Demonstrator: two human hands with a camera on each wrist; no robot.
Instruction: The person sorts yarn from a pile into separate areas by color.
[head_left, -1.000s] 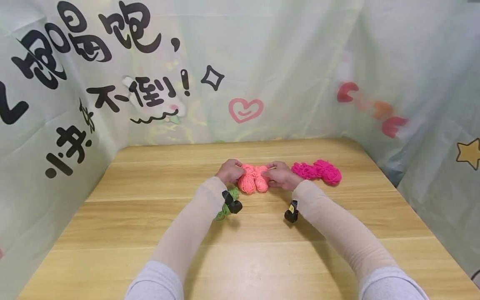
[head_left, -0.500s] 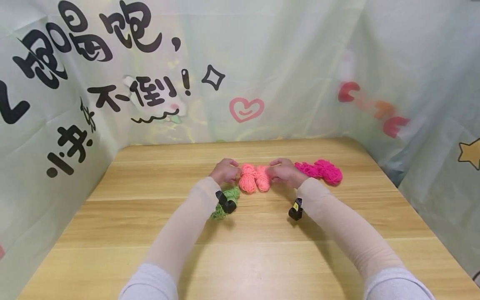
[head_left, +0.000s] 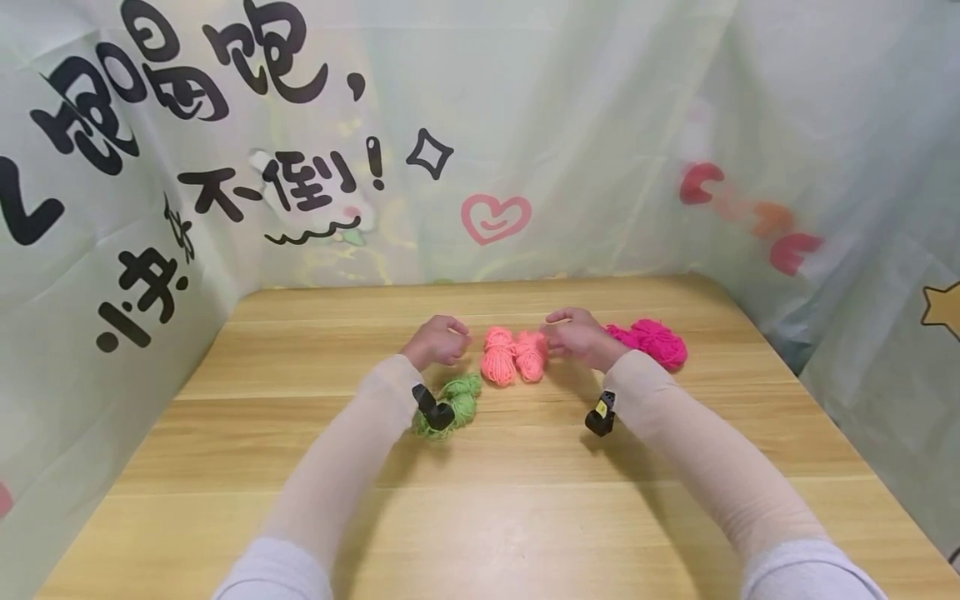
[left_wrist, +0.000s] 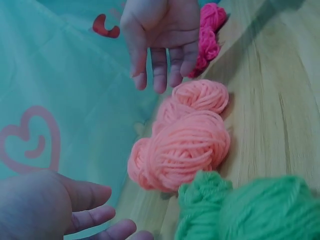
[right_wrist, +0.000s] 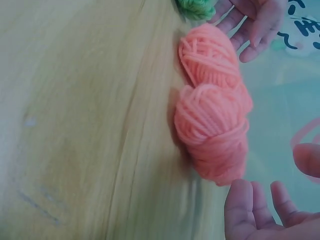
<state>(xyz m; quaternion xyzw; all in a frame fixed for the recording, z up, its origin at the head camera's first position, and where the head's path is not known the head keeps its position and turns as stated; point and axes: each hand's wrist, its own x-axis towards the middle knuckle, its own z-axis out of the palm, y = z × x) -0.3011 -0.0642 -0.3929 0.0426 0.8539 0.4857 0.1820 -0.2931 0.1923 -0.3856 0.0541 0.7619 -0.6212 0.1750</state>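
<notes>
Two coral-pink yarn skeins (head_left: 498,358) lie side by side near the back of the table, each pinched in at its middle. Just left of them is my left hand (head_left: 438,340), fingers relaxed and holding nothing. On their other side my right hand (head_left: 581,335) hovers with loosely spread fingers, its tips close to the right skein (right_wrist: 212,135). Both palms show bare in the left wrist view. A green yarn skein (head_left: 461,398) lies in front of my left hand, partly covered by the wrist camera. Behind my right wrist, magenta yarn (head_left: 656,343) is partly hidden.
The wooden table (head_left: 495,517) reaches forward to a pale printed cloth (head_left: 585,150) hanging at the back and both sides. Black wrist cameras (head_left: 435,408) hang under both forearms, low over the tabletop.
Both hands have let go of the coral skeins and drawn apart, the left hand leftward and the right hand rightward. More of the green skein shows; the magenta yarn is more covered.
</notes>
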